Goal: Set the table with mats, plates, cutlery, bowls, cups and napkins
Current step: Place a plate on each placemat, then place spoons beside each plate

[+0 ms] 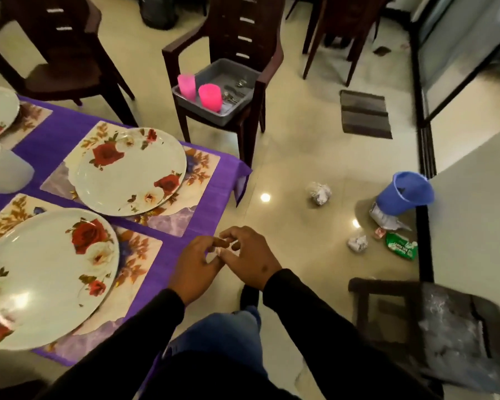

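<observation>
Resting on flowered mats [168, 209], two rose-patterned plates [127, 168] cover the purple bench [214, 180]. Both grips, left hand [195, 268] and right hand [250, 258], touch fingertips, loosely curled, holding nothing. Pink cups [210, 97] stand in a grey tub [231, 112] on a chair [254, 90] beyond.

Three white round plates with red rose prints [129, 166] rest on three floral rectangular mats [182, 210]. Two pink plastic cups [210, 97] stand in one grey plastic tub [228, 71]. Three dark brown plastic chairs [237, 33] are visible.
</observation>
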Motion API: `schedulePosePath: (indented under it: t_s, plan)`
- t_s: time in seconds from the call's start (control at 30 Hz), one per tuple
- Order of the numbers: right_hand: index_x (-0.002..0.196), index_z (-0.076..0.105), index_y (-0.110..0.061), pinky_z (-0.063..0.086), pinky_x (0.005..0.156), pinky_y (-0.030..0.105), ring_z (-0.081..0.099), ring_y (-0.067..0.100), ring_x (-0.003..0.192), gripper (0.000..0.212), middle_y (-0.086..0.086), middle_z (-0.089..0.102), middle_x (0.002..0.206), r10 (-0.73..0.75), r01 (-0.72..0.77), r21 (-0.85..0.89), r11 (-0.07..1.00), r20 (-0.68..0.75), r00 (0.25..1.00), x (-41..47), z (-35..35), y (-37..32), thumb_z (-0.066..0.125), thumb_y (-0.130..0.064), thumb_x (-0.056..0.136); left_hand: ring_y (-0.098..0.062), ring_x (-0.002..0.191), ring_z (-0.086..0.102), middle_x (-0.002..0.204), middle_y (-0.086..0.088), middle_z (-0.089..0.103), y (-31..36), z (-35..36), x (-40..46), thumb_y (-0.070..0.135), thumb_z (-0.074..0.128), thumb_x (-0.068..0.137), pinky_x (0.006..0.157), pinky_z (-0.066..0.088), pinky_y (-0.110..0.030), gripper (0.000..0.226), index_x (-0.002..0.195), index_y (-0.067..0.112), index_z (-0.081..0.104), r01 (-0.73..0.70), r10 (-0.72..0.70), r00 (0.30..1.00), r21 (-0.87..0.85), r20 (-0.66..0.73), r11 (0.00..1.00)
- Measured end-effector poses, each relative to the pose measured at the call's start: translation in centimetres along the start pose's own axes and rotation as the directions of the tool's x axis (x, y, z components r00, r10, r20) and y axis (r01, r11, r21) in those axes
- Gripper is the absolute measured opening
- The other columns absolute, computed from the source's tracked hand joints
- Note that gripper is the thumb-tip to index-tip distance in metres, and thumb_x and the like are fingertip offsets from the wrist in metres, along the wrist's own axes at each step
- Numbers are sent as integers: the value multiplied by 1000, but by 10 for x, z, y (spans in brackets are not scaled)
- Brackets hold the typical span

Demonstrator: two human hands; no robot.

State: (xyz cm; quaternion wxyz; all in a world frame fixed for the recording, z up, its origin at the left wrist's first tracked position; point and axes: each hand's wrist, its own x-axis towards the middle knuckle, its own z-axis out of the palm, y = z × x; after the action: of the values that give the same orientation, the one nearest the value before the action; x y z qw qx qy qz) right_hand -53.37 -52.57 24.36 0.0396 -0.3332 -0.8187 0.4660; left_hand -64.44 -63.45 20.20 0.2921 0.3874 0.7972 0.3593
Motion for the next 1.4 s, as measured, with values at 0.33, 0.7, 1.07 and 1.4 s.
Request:
schedulePosePath:
  t_s: [0.33,0.7,1.07,1.4]
  plan:
    - [109,67,-17,53,84,25,63,14,92,19,-2,62,106,-18,18,16,1000,-4,1000,154,-141,37,67,-21,90,-10,100,61,109,4,65,86,32,191,24,66,96,80,45,-18,20,114,18,69,4,-5,1000,-59,-3,998]
    - [114,66,-14,57,84,26,64,11,94,22,0,67,108,-73,64,80,995,125,989,344,-272,86,64,-23,94,-8,97,65,108,5,68,168,65,382,19,68,95,86,54,-25,17,112,19,71,112,-127,976,-91,-175,989]
    - [106,71,-10,55,86,27,66,13,91,16,0,71,99,-247,233,84,969,267,932,516,-326,72,65,-13,91,-4,94,67,105,5,72,198,54,525,1,63,92,80,52,-16,30,116,18,68,201,-326,862,-329,-388,923]
    - [119,63,-11,43,70,3,62,13,87,32,1,66,101,-92,117,-75,990,276,957,701,-362,66,71,-18,88,-7,89,65,104,-3,70,160,13,719,5,66,95,72,50,-12,21,115,11,66,274,-512,802,-571,-308,773]
